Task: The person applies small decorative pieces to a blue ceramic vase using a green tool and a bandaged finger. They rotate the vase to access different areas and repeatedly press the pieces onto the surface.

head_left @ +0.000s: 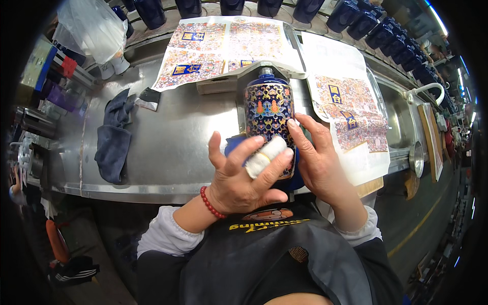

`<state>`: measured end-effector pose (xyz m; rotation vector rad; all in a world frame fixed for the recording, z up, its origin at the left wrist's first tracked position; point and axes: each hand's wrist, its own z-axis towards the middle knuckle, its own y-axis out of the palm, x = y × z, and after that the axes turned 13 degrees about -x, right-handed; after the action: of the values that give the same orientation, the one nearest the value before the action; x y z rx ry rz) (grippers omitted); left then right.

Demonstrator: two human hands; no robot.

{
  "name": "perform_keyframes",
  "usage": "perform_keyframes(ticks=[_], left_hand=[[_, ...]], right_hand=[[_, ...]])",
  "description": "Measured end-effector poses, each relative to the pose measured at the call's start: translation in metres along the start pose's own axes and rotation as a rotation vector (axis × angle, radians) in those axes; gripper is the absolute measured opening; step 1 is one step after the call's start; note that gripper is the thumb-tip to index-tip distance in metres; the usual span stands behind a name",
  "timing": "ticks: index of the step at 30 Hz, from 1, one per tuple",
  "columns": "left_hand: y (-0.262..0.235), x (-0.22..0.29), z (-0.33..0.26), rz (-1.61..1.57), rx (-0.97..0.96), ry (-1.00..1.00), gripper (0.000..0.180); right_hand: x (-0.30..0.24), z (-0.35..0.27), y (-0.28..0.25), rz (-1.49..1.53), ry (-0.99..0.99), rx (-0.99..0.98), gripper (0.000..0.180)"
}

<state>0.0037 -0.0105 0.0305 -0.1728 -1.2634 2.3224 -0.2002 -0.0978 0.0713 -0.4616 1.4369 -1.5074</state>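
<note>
A dark blue bottle (269, 107) with a colourful floral pattern and a narrow neck lies in front of me, neck pointing away. My left hand (244, 178), wearing a red bead bracelet, is over its lower part with fingers spread. A white cloth wrap (267, 156) with a yellowish band covers one of its fingers; whether it presses on the pattern is hard to tell. Along the bottle's right side, my right hand (320, 157) grips the edge with its fingertips. Something blue (235, 145) shows under the bottle.
Printed floral sheets (203, 51) lie beyond the bottle, and more sheets (351, 112) to the right. A dark blue cloth (113, 147) rests on the metal table (168, 147) at left. Many blue bottles (363, 24) line the back. At right is a sink (394, 109) with a white tap.
</note>
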Motion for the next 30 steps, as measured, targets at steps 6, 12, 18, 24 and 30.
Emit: perform_keyframes(ticks=[6, 12, 18, 24, 30], left_hand=[[0.002, -0.026, 0.012, -0.055, 0.016, -0.169, 0.070], [0.006, -0.030, 0.014, -0.054, 0.021, -0.217, 0.070], [0.010, -0.033, 0.011, -0.121, 0.041, -0.278, 0.070], [0.014, -0.031, 0.007, -0.134, 0.042, -0.289, 0.071], [0.013, -0.023, 0.004, -0.089, 0.101, -0.161, 0.067]], right_hand=[[0.002, 0.006, -0.002, -0.006, 0.001, -0.005, 0.068], [0.001, 0.013, -0.005, -0.091, -0.040, -0.006, 0.060], [-0.002, 0.023, -0.014, -0.191, -0.087, -0.016, 0.052], [-0.002, 0.028, -0.020, -0.189, -0.082, -0.088, 0.051], [0.006, 0.025, -0.015, -0.145, -0.035, -0.037, 0.057]])
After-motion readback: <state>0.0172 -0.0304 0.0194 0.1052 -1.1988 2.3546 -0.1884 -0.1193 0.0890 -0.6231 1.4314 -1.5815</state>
